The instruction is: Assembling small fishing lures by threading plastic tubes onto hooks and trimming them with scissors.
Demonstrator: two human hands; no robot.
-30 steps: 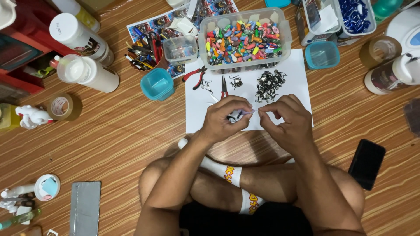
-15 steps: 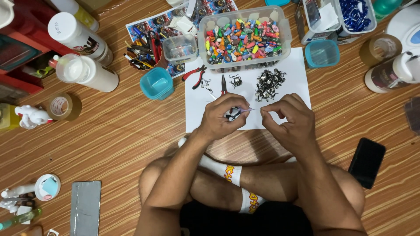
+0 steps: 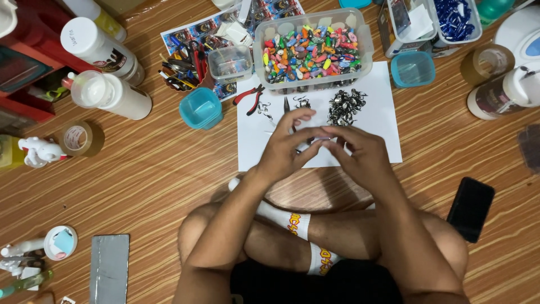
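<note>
Both hands have drawn together since the earlier frame: then a gap lay between them, with a small piece and a thin pin showing at the left fingertips, and now the fingertips meet and cover that piece. The left hand point(image 3: 287, 147) lies over the middle of the white paper sheet point(image 3: 382, 135), palm down, wrist angled in from the lower left; its index finger is stretched toward the far edge of the sheet while the other fingers curl down and press toward the right hand. The right hand point(image 3: 360, 155) comes in from the lower right, back of the hand up, its fingers bent and closed together at the tips against the left fingers. The small piece point(image 3: 311, 141) is only a dark sliver between the two sets of fingertips, so its long axis and the way it points cannot be told, nor which hand grips it. On the sheet beyond the hands lies a heap of small metal clasps point(image 3: 343, 107), and toward the sheet's far left corner red-handled pliers point(image 3: 250, 97). At the sheet's far edge stands a clear plastic tub point(image 3: 314, 49) full of many-coloured small pieces. Left of the sheet sits a turquoise cup point(image 3: 200, 108). A black phone point(image 3: 470, 208) lies on the wooden floor point(image 3: 140, 180), well to the right of the sheet's near corner.
</note>
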